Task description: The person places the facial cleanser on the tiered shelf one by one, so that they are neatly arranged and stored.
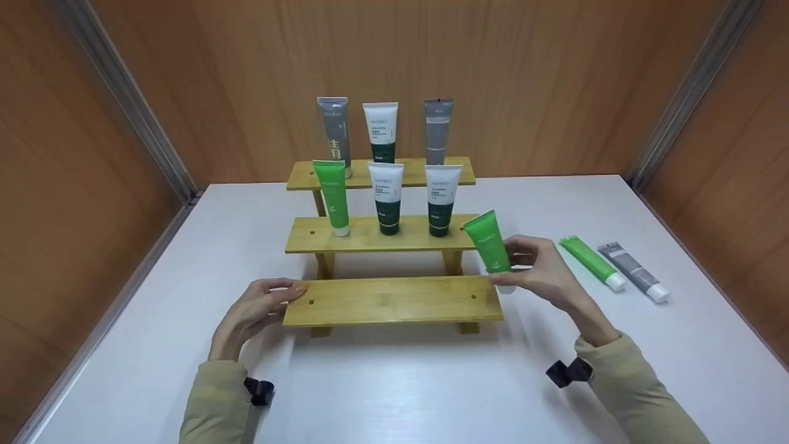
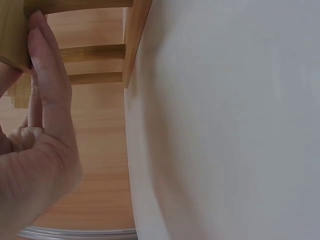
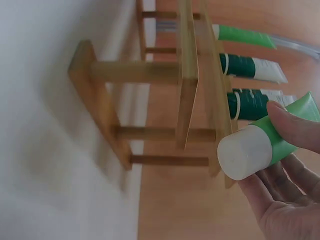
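A three-step wooden display stand (image 1: 394, 302) stands on the white table, its lowest step bare. My left hand (image 1: 260, 309) holds the left end of that step, thumb on top and fingers beneath, as the left wrist view (image 2: 47, 115) confirms. Between thumb and fingers, my right hand (image 1: 545, 271) pinches a green squeeze tube (image 1: 489, 242) with its white cap down. This tube is tilted and held off the lowest step's right end. In the right wrist view, its white cap (image 3: 243, 152) faces the camera.
On the middle step stand a green tube (image 1: 333, 194) and two white-and-dark-green tubes (image 1: 388, 194). The top step carries two grey tubes (image 1: 335, 129) and a white-and-green one (image 1: 381, 126). Another green tube (image 1: 588, 260) and a grey tube (image 1: 632, 268) lie on the table at right.
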Demonstrator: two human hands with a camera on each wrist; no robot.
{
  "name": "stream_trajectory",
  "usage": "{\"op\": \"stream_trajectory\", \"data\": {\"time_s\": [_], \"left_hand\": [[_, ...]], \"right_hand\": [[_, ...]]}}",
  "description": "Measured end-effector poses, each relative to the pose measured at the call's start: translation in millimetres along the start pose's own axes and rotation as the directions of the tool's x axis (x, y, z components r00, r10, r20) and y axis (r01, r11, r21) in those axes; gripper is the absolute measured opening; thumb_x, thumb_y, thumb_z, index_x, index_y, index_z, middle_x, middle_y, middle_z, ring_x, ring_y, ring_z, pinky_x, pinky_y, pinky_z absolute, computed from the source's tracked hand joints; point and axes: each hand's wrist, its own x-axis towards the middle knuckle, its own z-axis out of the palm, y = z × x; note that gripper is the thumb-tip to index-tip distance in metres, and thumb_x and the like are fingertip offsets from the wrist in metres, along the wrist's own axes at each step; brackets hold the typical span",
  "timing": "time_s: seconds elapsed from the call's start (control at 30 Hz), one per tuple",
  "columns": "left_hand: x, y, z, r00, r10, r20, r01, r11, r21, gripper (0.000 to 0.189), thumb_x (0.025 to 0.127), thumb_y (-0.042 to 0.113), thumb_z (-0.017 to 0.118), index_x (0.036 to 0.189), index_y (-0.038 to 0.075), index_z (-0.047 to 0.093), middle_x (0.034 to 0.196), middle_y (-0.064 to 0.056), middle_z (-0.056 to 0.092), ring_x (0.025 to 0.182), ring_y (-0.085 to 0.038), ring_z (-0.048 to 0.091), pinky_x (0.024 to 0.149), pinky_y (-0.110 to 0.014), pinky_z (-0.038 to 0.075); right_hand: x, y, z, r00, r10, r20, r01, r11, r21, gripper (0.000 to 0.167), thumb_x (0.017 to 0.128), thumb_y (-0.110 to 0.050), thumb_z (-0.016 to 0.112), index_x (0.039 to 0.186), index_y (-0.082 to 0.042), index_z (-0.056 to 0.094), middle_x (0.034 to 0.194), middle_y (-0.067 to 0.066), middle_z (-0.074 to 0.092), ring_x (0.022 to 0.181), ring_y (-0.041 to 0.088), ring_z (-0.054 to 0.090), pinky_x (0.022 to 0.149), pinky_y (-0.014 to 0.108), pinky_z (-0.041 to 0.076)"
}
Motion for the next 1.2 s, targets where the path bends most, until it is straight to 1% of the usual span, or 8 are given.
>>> {"op": "stream_trajectory", "data": {"time_s": [0.17, 0.33, 0.53, 0.67, 0.83, 1.03, 1.17, 1.2], "left_hand": [[1.7, 1.4, 0.5, 1.000, -0.003, 0.006, 0.003, 1.000, -0.009, 0.067, 0.097, 0.028, 0.069, 0.144, -0.012, 0.041, 0.098, 0.000, 0.076, 0.083, -0.009, 0.074, 0.075, -0.023, 0.061], [1.9, 3.6, 3.0, 1.000, 0.008, 0.012, -0.007, 1.000, -0.006, 0.068, 0.097, 0.028, 0.068, 0.144, -0.013, 0.040, 0.101, -0.002, 0.076, 0.083, -0.010, 0.075, 0.075, -0.023, 0.061], [1.7, 5.9, 3.0, 1.000, 0.003, -0.003, -0.003, 1.000, 0.017, 0.070, 0.097, 0.029, 0.068, 0.145, -0.013, 0.039, 0.100, -0.001, 0.076, 0.083, -0.009, 0.074, 0.074, -0.023, 0.061], [2.3, 5.4, 1.8, 1.000, -0.004, -0.015, 0.005, 1.000, 0.019, 0.064, 0.097, 0.027, 0.067, 0.142, -0.013, 0.043, 0.098, -0.001, 0.075, 0.082, -0.009, 0.074, 0.073, -0.023, 0.061], [2.8, 4.1, 1.0, 1.000, 0.011, -0.003, -0.011, 1.000, 0.017, 0.062, 0.097, 0.026, 0.068, 0.139, -0.014, 0.046, 0.097, 0.000, 0.076, 0.083, -0.009, 0.074, 0.073, -0.023, 0.061], [1.3, 2.6, -0.1, 1.000, 0.019, 0.014, -0.019, 1.000, 0.007, 0.062, 0.097, 0.025, 0.068, 0.139, -0.015, 0.045, 0.096, 0.001, 0.076, 0.082, -0.008, 0.074, 0.073, -0.022, 0.061], [0.5, 2.5, -0.4, 1.000, 0.014, 0.013, -0.014, 1.000, 0.011, 0.062, 0.097, 0.026, 0.068, 0.139, -0.014, 0.044, 0.096, 0.002, 0.076, 0.082, -0.008, 0.074, 0.074, -0.022, 0.061], [0.6, 2.6, -0.2, 1.000, 0.011, 0.010, -0.011, 1.000, 0.012, 0.063, 0.097, 0.026, 0.068, 0.139, -0.014, 0.045, 0.096, 0.001, 0.076, 0.082, -0.008, 0.074, 0.074, -0.022, 0.061]], "right_hand": [[13.3, -15.6, 32.9, 1.000, -0.025, 0.018, 0.024, 0.997, 0.073, 0.046, 0.078, -0.012, 0.086, 0.117, 0.002, 0.065, 0.113, 0.018, 0.069, 0.098, 0.025, 0.071, 0.091, 0.034, 0.060], [22.3, -27.7, 62.3, 1.000, -0.017, 0.008, 0.016, 0.995, 0.101, 0.051, 0.076, -0.014, 0.088, 0.119, -0.002, 0.064, 0.118, 0.015, 0.068, 0.103, 0.026, 0.070, 0.095, 0.040, 0.059], [30.8, -38.1, 91.3, 0.999, -0.034, -0.013, 0.036, 0.993, 0.115, 0.050, 0.074, -0.017, 0.090, 0.116, -0.007, 0.064, 0.114, 0.011, 0.068, 0.101, 0.022, 0.069, 0.094, 0.039, 0.058], [37.4, -46.0, 108.5, 0.998, -0.060, -0.014, 0.061, 0.988, 0.138, 0.052, 0.075, -0.017, 0.089, 0.119, -0.006, 0.063, 0.115, 0.011, 0.068, 0.101, 0.022, 0.068, 0.095, 0.041, 0.058], [44.1, -54.1, 127.7, 0.996, -0.085, -0.010, 0.085, 0.986, 0.143, 0.055, 0.075, -0.018, 0.089, 0.122, -0.007, 0.062, 0.117, 0.010, 0.069, 0.106, 0.022, 0.066, 0.097, 0.041, 0.057], [49.4, -60.7, 150.9, 0.990, -0.143, -0.005, 0.142, 0.979, 0.145, 0.055, 0.074, -0.021, 0.090, 0.118, -0.005, 0.060, 0.115, 0.013, 0.069, 0.102, 0.025, 0.069, 0.093, 0.043, 0.059], [52.2, -65.0, 163.9, 0.987, -0.158, 0.008, 0.154, 0.973, 0.170, 0.060, 0.074, -0.020, 0.090, 0.122, -0.005, 0.058, 0.117, 0.015, 0.069, 0.101, 0.028, 0.069, 0.093, 0.047, 0.058], [52.8, -65.9, 166.5, 0.987, -0.163, 0.008, 0.159, 0.972, 0.174, 0.061, 0.074, -0.019, 0.090, 0.124, -0.004, 0.058, 0.117, 0.015, 0.068, 0.102, 0.028, 0.069, 0.092, 0.046, 0.059]]}}
